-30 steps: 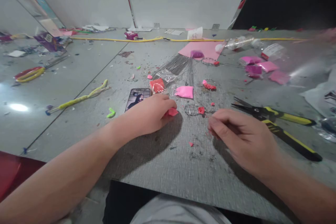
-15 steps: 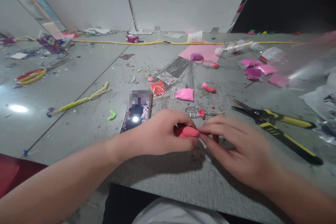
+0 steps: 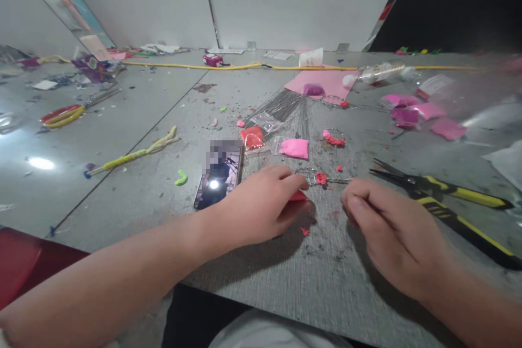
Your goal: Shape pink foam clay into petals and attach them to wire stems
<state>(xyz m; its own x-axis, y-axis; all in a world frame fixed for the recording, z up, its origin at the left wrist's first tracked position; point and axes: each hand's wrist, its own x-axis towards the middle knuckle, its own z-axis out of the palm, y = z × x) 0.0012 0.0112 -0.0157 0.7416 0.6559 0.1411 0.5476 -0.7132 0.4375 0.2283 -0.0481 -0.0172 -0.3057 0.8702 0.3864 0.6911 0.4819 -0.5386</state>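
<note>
My left hand (image 3: pixel 265 204) curls round a lump of red modelling clay (image 3: pixel 298 196), low over the table; most of the lump is hidden by the fingers. My right hand (image 3: pixel 391 239) is closed, thumb against curled fingers, and what they may hold is hidden. Its fingertips are by the tip of a bent wire frame with red clay (image 3: pixel 321 178) on it. Between the hands lies a small red clay scrap (image 3: pixel 304 231). Farther back is another wire frame with pink and red clay (image 3: pixel 334 140). Bags of red clay (image 3: pixel 252 137) and pink clay (image 3: pixel 294 148) lie beyond my left hand.
A phone (image 3: pixel 218 176) lies beside my left forearm. Black and yellow pliers (image 3: pixel 444 196) lie right of my right hand. Farther off are loose wires (image 3: pixel 277 106), pink packets (image 3: pixel 428 111), a yellow twisted stem (image 3: pixel 138 155), scissors (image 3: pixel 65 116) and a yellow cord (image 3: pixel 171 66).
My right hand has moved right, away from the red clay, and its fingers have curled in. My left hand still holds the lump, now turned downward. A red scrap now shows between them.
</note>
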